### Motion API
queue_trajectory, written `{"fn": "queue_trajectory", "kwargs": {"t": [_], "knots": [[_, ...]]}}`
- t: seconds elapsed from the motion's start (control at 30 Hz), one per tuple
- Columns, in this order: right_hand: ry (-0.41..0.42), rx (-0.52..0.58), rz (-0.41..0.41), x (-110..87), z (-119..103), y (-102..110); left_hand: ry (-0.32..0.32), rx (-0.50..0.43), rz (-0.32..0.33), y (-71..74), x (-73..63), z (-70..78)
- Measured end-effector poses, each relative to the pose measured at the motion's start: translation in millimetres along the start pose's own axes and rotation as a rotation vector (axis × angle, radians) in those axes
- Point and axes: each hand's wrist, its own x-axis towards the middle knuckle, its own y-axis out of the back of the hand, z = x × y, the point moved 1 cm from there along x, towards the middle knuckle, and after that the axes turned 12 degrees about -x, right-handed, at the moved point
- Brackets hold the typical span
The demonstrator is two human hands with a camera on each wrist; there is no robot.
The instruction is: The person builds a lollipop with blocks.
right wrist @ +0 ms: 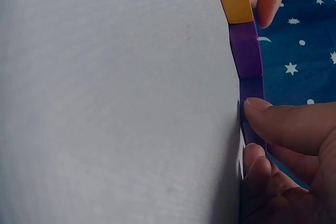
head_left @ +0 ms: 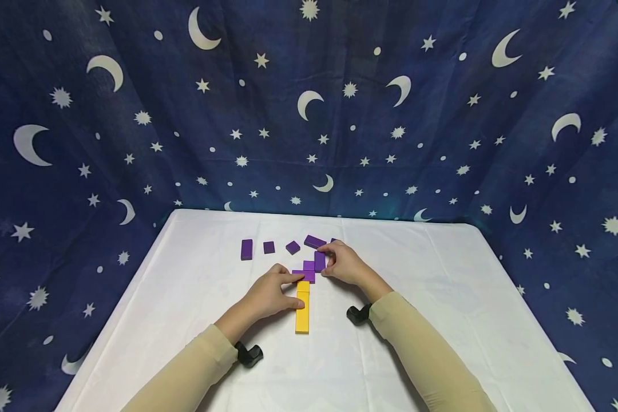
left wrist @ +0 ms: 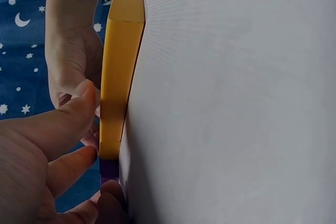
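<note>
Yellow blocks (head_left: 302, 317) lie end to end on the white table in the head view, with a flat purple block (head_left: 309, 277) across their far end. Beyond it sit a small purple square block (head_left: 308, 265) and an upright-lying purple rectangular block (head_left: 320, 261). My right hand (head_left: 346, 264) pinches that rectangular block between thumb and fingers. My left hand (head_left: 269, 293) rests its index finger on the crosswise purple block and its thumb on the yellow ones. In the left wrist view, the left thumb (left wrist: 79, 106) lies close along the yellow side.
Behind the joined blocks lie loose purple pieces: a rectangle (head_left: 246, 249), a square (head_left: 269, 247), a turned square (head_left: 293, 247) and a slanted rectangle (head_left: 315, 241). Another purple piece (head_left: 334, 240) is mostly hidden behind the right hand. A dark starry cloth (head_left: 309, 143) hangs around the table.
</note>
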Motion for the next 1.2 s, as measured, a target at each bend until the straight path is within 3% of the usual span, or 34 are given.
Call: {"fn": "queue_trajectory", "kwargs": {"t": [0.67, 1.0, 1.2], "knots": [[-0.031, -0.011, -0.018, -0.4, 0, -1, -0.029, -0.111, -0.045, 10.3, 5.1, -10.2], [-0.016, 0.009, -0.011, -1.2, -1, 1, -0.007, -0.158, -0.007, 18.7, 9.0, -10.6], [-0.007, 0.01, -0.018, -1.3, 0, 2, 0.021, -0.28, 0.04, 26.9, 14.8, -7.7]]}}
